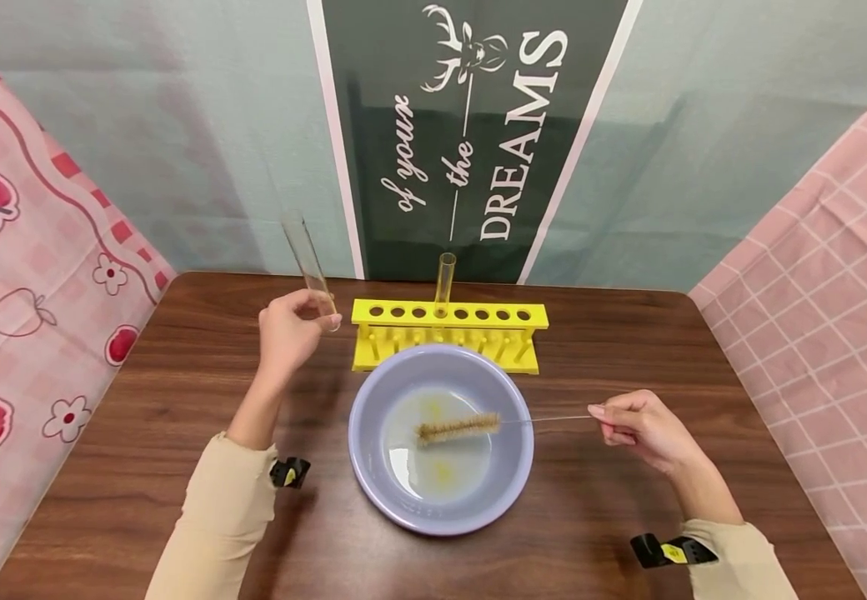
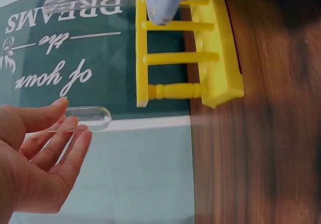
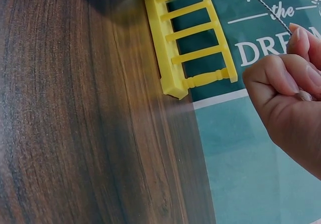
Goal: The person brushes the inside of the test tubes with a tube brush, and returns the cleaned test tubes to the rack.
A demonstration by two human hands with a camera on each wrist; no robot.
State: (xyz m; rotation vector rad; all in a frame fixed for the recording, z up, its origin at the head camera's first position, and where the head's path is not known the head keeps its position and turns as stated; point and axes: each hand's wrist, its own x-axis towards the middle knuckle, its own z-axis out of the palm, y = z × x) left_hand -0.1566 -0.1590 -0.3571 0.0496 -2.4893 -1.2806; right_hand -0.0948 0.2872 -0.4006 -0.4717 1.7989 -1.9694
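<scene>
My left hand (image 1: 291, 329) pinches a clear glass test tube (image 1: 309, 260) near its rounded bottom, left of the yellow rack. In the left wrist view the tube's rounded end (image 2: 95, 118) pokes out past the fingertips. My right hand (image 1: 643, 427) grips the thin twisted wire handle (image 1: 557, 418) of a test tube brush. The tan bristles (image 1: 459, 428) hang over a lavender basin (image 1: 358, 454) holding cloudy water; whether they touch the water I cannot tell. The right wrist view shows the wire (image 3: 268, 7) running from the curled fingers.
Behind the basin stands a yellow test tube rack (image 1: 450, 314) with one upright tube (image 1: 444, 283) in it. The brown wooden table (image 1: 591, 500) carries everything. Fabric sheets hang at the back and both sides, one with a dark green printed panel (image 1: 433, 125).
</scene>
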